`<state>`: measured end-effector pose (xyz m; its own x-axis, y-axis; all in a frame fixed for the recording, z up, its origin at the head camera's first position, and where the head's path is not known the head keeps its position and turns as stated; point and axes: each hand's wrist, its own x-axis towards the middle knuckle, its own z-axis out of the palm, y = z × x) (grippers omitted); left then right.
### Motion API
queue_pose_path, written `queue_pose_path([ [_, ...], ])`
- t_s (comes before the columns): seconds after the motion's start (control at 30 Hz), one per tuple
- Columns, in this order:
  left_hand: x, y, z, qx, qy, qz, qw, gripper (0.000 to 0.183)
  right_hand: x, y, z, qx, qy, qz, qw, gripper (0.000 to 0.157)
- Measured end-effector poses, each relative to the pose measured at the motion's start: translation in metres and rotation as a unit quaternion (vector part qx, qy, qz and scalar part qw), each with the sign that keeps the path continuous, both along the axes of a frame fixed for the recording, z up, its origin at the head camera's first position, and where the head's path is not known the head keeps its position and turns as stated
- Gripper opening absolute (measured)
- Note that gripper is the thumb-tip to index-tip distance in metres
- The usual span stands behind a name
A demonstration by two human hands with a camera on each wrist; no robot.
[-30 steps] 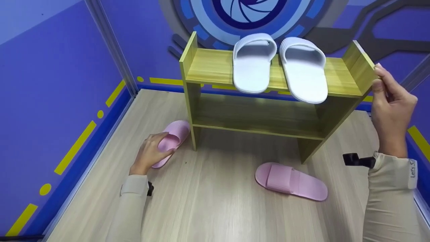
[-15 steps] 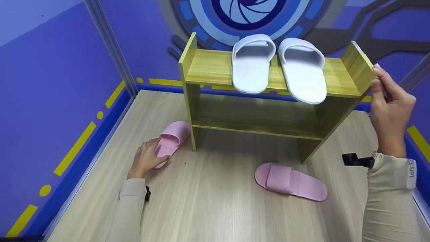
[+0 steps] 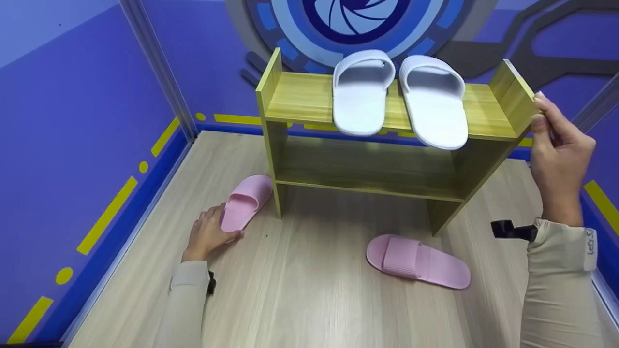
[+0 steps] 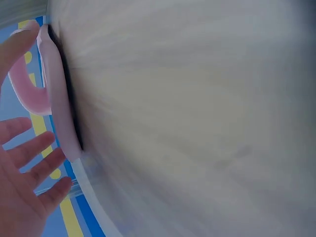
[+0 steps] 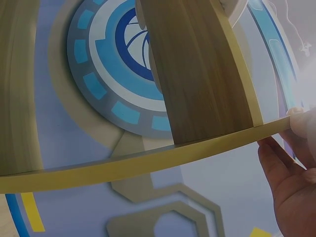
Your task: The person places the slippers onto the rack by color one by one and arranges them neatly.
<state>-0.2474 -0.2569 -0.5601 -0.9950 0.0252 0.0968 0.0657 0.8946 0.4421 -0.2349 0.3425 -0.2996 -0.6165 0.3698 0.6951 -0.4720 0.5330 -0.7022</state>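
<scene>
A pink slipper (image 3: 255, 187) lies on the floor, its toe against the rack's left side panel. My left hand (image 3: 208, 235) is around its heel end, thumb on one side and fingers on the other. The left wrist view has the slipper (image 4: 60, 94) edge-on, with the hand's fingers (image 4: 32, 150) spread and fairly straight beside it. My right hand (image 3: 563, 152) pinches the upper front edge of the right side panel of a wooden shoe rack (image 3: 367, 170). In the right wrist view, thumb and fingers (image 5: 276, 165) meet that panel (image 5: 123, 168) from opposite sides.
Two white slippers (image 3: 360, 108) stand on the rack's top board, heels overhanging its front. A second pink slipper (image 3: 418, 261) lies on the floor (image 3: 309, 299) before the rack's right half. Blue patterned walls (image 3: 92, 121) rise on the left and behind.
My left hand has drawn back from the pink slipper's strap toward its heel, down and left. The slipper has stayed in place, and the right hand keeps its hold on the rack.
</scene>
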Motion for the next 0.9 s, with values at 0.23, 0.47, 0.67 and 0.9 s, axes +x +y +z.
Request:
queue_pose_path([
  [0.23, 0.001, -0.001, -0.0007, 0.003, -0.016, -0.001, 0.9999, 0.1, 0.0004, -0.0003, 0.0001, -0.004, 0.0, 0.003, 1.0, 0.027],
  [0.47, 0.0031, -0.0021, -0.0005, 0.008, -0.031, 0.001, 0.9995, 0.1, 0.0001, -0.0015, 0.0006, -0.033, 0.019, 0.027, 0.999, 0.026],
  [0.67, 0.007, -0.0023, 0.0013, 0.029, -0.049, 0.011, 0.9983, 0.099, 0.0, -0.0015, 0.0008, -0.018, 0.008, 0.016, 1.0, 0.026],
  [0.9, 0.0085, -0.0094, 0.0024, 0.075, -0.065, 0.006, 0.9951, 0.1, -0.0001, -0.0009, -0.0005, -0.016, 0.007, 0.014, 1.0, 0.027],
])
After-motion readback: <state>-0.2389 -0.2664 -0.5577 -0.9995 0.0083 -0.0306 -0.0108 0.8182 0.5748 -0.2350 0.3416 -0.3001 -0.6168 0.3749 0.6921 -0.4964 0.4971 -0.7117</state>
